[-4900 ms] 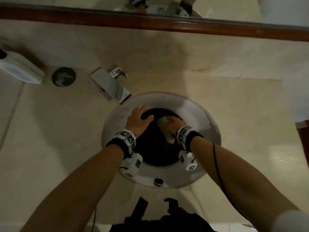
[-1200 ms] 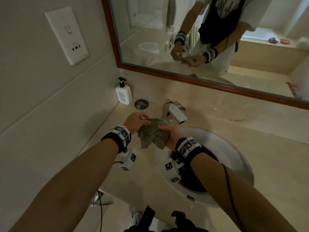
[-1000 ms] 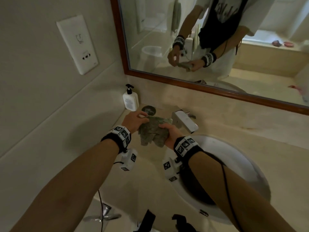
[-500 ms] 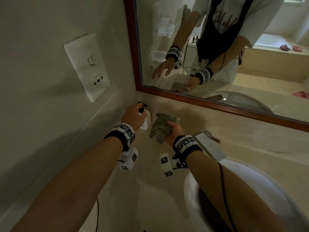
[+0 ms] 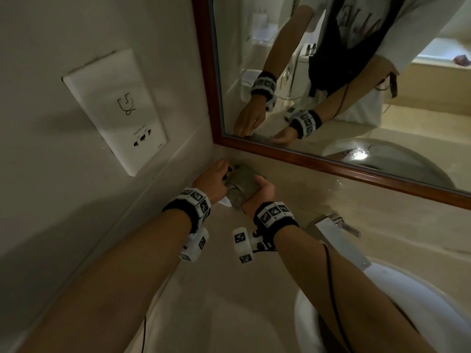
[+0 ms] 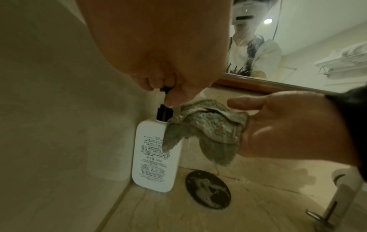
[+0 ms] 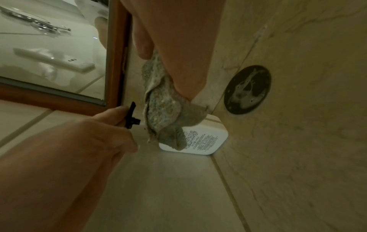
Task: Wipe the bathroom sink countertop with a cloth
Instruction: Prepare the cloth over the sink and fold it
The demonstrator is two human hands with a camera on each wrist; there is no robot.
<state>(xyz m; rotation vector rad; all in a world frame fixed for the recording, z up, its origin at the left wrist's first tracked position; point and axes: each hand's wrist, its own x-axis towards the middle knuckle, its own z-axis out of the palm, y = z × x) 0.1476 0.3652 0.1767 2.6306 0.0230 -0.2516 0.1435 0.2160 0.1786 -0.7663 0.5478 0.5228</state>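
Observation:
My right hand [image 6: 258, 125] grips a bunched grey-green cloth [image 6: 208, 128] just above the beige countertop [image 5: 229, 289], in the back left corner under the mirror. The cloth hangs against the right side of a white soap bottle [image 6: 155, 157], close under its black pump head [image 6: 165, 89]. My left hand [image 6: 166, 92] pinches that pump head from above, fingers on top and thumb beneath. In the head view the left hand [image 5: 216, 174] and right hand [image 5: 262, 189] sit side by side with the cloth [image 5: 242, 182] between them; the bottle is almost hidden there.
A round dark metal disc [image 6: 208, 190] is set into the counter right of the bottle. The chrome faucet [image 5: 339, 240] and white sink bowl [image 5: 395, 289] lie to the right. A wood-framed mirror [image 5: 331, 72] runs along the back; a socket plate [image 5: 114, 110] is on the left wall.
Both hands moved from the sink to the back left corner. My left hand let go of the cloth and took the pump head; my right hand carried the cloth up beside it.

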